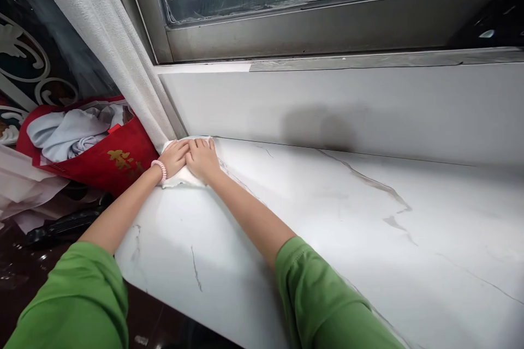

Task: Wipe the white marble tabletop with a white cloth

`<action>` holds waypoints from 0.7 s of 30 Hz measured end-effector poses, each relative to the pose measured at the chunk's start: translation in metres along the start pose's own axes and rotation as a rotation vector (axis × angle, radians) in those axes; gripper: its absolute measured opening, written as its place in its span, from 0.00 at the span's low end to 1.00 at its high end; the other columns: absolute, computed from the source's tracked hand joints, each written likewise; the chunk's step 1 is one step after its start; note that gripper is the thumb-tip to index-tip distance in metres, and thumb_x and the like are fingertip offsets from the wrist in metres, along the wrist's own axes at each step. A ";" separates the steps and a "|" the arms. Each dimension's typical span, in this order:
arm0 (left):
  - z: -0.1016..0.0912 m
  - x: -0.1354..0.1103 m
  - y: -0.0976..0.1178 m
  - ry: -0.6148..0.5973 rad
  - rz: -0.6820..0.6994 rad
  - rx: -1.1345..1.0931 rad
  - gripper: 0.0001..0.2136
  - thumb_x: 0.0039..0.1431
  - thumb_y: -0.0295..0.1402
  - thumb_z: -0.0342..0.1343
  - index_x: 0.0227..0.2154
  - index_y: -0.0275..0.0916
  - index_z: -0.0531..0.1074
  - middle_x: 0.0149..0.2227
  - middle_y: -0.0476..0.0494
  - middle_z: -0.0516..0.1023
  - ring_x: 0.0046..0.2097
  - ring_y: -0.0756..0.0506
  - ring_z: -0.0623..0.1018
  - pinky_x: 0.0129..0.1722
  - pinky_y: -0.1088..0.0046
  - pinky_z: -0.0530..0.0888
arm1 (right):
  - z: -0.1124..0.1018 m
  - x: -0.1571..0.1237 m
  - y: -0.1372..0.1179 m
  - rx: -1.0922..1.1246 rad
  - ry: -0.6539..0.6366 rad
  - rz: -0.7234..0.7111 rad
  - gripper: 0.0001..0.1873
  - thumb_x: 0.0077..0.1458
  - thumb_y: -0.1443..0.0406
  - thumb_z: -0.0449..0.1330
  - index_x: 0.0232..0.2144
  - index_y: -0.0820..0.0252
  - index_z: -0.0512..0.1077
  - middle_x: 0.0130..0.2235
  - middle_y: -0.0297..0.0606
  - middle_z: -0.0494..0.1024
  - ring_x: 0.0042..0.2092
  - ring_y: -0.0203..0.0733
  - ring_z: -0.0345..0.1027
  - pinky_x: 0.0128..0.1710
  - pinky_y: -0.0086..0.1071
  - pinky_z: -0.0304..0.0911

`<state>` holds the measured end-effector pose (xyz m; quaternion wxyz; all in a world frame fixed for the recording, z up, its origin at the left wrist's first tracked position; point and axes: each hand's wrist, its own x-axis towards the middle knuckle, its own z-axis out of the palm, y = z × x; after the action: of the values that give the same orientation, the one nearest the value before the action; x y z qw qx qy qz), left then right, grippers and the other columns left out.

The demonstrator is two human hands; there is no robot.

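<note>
In the head view, a white cloth [186, 178] lies at the far left corner of a white marble-patterned tabletop [196, 229]. My left hand [174, 157], with a pink beaded bracelet [162, 172] at the wrist, rests palm down on the cloth. Beside it and touching it, my right hand [203, 161] presses on the same cloth. The fingers of both hands lie extended over the fabric, with no grip around it visible. Part of the cloth is hidden beneath the hands.
A white curtain [110, 32] hangs right by the tabletop corner. Left of it stands a red bag [92, 158] with light grey fabric [77, 128] inside. Behind the table rise a white wall panel [327, 103] and a metal-framed window [311, 32]. The floor below is dark.
</note>
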<state>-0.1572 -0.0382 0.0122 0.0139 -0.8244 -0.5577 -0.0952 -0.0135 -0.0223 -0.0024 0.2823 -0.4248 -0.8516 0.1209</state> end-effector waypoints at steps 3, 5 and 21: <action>0.008 0.032 -0.005 0.011 0.026 0.001 0.20 0.62 0.33 0.40 0.53 0.36 0.66 0.57 0.37 0.68 0.58 0.40 0.67 0.62 0.56 0.57 | -0.002 0.014 0.019 -0.019 0.037 0.040 0.16 0.60 0.68 0.44 0.48 0.64 0.65 0.50 0.49 0.73 0.55 0.51 0.61 0.64 0.52 0.40; 0.013 0.047 -0.007 0.020 0.044 0.007 0.19 0.62 0.33 0.40 0.52 0.35 0.67 0.56 0.36 0.70 0.56 0.39 0.68 0.60 0.56 0.59 | -0.004 0.021 0.029 -0.024 0.054 0.056 0.16 0.60 0.69 0.44 0.47 0.63 0.66 0.49 0.48 0.73 0.54 0.51 0.62 0.63 0.51 0.41; 0.019 0.020 0.028 0.016 -0.045 0.057 0.21 0.65 0.32 0.37 0.59 0.37 0.60 0.63 0.35 0.62 0.64 0.40 0.60 0.64 0.51 0.51 | -0.019 -0.004 0.034 -0.003 0.007 -0.021 0.16 0.60 0.68 0.45 0.48 0.61 0.66 0.51 0.44 0.73 0.55 0.47 0.62 0.64 0.48 0.42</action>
<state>-0.1214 -0.0283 -0.0008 0.0398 -0.8101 -0.5786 -0.0859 0.0216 -0.0052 -0.0032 0.2856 -0.4169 -0.8552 0.1152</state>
